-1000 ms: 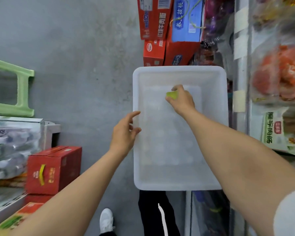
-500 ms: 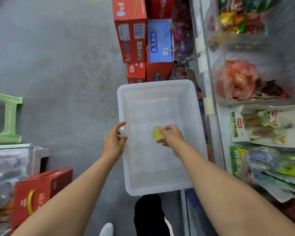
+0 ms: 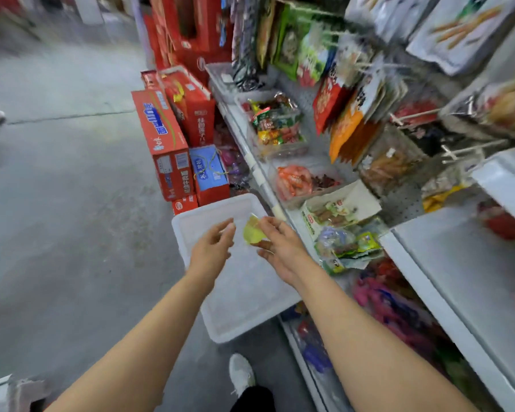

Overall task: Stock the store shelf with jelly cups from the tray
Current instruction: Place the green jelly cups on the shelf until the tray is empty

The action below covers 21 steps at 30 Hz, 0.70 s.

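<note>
Motion blur obscures shelf (image 3: 446, 263) goods. Right hand (image 3: 280, 248) pinches a yellow-green jelly cup (image 3: 253, 233) above the white tray (image 3: 244, 304); left hand (image 3: 213, 248), fingers spread, has released the tray's rim since the earlier frame.

Tray (image 3: 244, 295) matt translucent plastic; jelly cup (image 3: 252, 233) glossy plastic; floor (image 3: 66, 203) rough concrete.

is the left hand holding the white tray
No, the left hand hovers open above the tray; only the right hand holds a jelly cup.
</note>
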Each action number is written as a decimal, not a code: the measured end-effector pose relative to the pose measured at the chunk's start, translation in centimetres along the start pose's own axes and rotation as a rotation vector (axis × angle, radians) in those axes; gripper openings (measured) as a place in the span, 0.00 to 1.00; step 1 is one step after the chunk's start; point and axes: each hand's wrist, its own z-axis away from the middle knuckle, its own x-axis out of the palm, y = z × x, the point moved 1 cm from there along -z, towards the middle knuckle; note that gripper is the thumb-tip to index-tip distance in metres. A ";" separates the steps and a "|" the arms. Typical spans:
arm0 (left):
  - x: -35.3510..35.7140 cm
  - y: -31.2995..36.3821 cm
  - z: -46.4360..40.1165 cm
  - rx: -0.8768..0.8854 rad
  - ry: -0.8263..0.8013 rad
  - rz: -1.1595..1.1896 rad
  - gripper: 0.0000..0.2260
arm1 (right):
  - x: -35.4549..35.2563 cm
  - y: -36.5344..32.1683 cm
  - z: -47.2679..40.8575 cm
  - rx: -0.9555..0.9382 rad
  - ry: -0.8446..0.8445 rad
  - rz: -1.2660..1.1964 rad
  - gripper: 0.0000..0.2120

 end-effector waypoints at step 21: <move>25.5 16.9 40.3 0.843 -0.744 -0.109 0.13 | -17.8 -20.3 54.2 -0.891 0.846 0.067 0.19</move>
